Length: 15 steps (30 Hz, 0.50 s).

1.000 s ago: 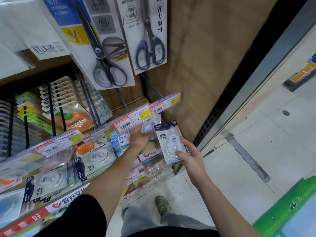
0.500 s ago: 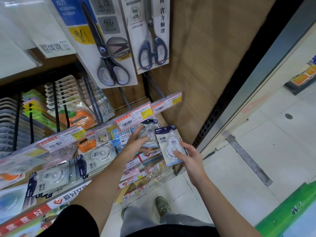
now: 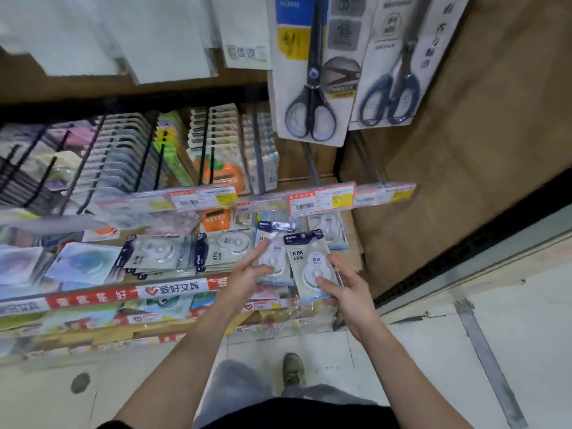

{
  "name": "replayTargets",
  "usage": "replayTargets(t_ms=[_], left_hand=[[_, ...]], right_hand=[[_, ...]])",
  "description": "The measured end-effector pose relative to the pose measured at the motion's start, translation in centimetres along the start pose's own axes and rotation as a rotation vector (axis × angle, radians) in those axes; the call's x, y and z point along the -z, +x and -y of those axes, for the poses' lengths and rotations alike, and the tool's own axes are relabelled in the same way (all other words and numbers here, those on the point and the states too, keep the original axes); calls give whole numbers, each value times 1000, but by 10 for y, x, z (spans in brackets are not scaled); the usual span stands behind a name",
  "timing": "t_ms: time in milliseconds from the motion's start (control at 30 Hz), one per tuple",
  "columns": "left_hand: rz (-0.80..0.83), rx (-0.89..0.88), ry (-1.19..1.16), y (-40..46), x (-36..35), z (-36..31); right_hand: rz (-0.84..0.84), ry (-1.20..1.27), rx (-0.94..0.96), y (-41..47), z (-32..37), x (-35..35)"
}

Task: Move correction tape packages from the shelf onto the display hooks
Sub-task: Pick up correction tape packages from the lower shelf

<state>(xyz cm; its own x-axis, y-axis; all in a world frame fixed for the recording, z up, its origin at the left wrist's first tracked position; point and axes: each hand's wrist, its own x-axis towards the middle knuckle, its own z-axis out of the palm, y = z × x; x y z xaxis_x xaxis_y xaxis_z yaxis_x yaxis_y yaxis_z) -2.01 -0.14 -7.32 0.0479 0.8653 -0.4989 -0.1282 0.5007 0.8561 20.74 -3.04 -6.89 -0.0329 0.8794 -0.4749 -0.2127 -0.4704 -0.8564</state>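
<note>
Correction tape packages, two: left hand (image 3: 244, 278) one (image 3: 272, 258); right hand (image 3: 346, 292) one (image 3: 311, 267).

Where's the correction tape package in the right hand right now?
Head view, right of centre: the white blister-card correction tape package is gripped by the right hand, just below the red-and-yellow price label strip, beside the left hand's package.

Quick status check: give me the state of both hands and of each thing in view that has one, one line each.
Left hand: holds one correction tape package over the shelf, fingers partly straight.
Right hand: grips a second package, thumb on its front, upright.
Package stacks: lying flat on the shelf, not yet hung.
Hooks: the two under the scissors look bare.
Scissors: closed, in packs, hanging.
</note>
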Motion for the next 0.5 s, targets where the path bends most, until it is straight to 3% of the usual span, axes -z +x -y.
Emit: replayTargets(t_ms=[300, 500], left_hand=[[-351, -85, 9, -94, 86, 37], [-669, -156, -129, -176, 156, 66]], right_hand=[[326, -451, 120, -6, -21, -103], [521, -567, 131, -29, -58, -196]])
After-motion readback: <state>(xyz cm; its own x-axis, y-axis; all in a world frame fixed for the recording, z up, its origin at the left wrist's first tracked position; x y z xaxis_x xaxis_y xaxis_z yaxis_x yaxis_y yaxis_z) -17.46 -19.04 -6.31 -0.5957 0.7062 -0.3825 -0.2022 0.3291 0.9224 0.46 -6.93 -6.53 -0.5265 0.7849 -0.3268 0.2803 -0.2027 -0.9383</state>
